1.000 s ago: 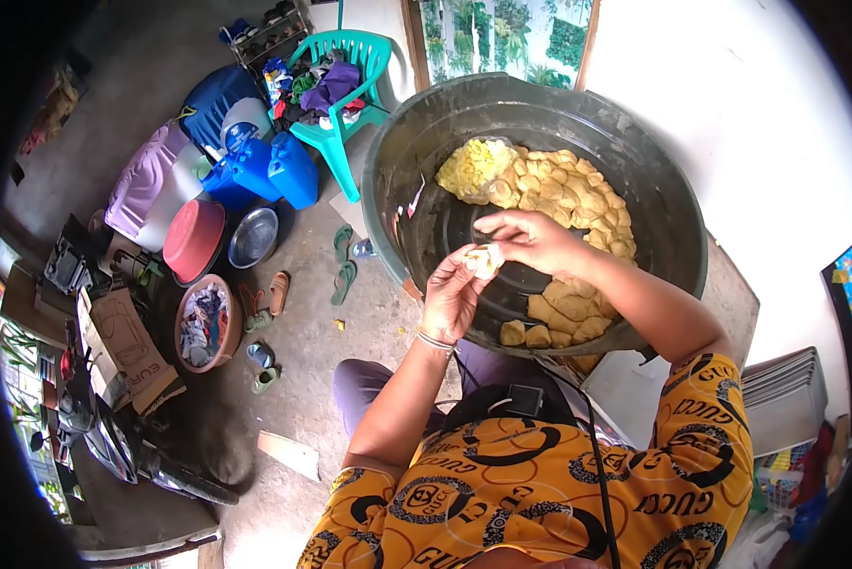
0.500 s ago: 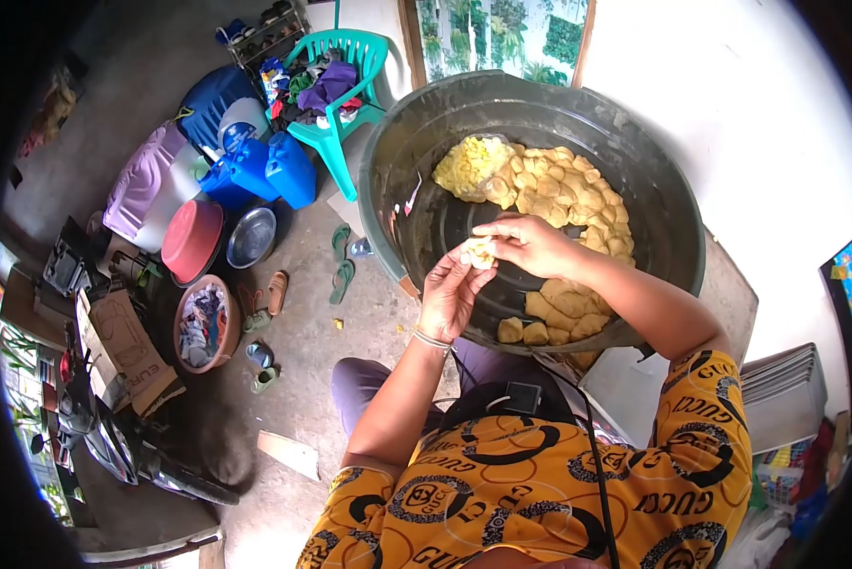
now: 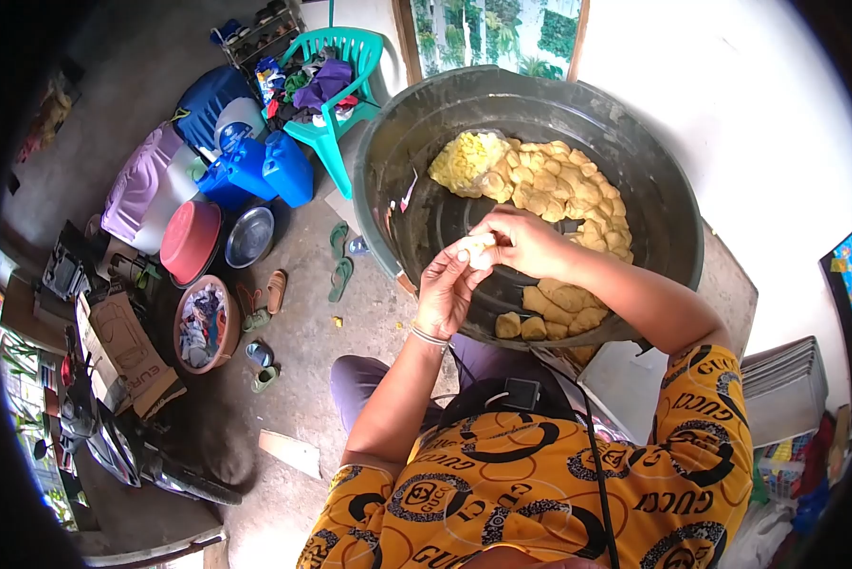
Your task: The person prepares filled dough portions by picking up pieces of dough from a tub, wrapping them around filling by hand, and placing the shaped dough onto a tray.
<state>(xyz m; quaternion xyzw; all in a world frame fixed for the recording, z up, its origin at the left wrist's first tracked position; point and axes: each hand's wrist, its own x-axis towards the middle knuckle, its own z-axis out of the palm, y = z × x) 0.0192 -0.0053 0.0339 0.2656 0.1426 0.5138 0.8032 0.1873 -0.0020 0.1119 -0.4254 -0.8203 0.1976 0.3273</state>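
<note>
A small pale yellow lump of dough [image 3: 482, 252] is pinched between my two hands, above the large dark round tub [image 3: 402, 123]. My left hand [image 3: 445, 292] grips it from the left and below, thumb on its side. From the right, my right hand [image 3: 528, 243] closes its fingers on the same lump. Many rounded dough pieces [image 3: 563, 180] line the tub's far and right side. A few more dough pieces [image 3: 533, 328] lie at its near edge. Beside them at the far left sits a clear plastic bag of yellow chunks [image 3: 466, 163].
A green plastic chair [image 3: 355, 57] heaped with clothes stands behind the tub's left side. Blue jugs [image 3: 286, 169], a red basin [image 3: 191, 239] and a basin of cloths [image 3: 229, 327] are on the left. Slippers [image 3: 340, 280] lie on the floor. Stacked metal trays [image 3: 784, 389] lean at right.
Both hands stay on the dough lump over the tub, with only small finger shifts. The view has moved slightly.
</note>
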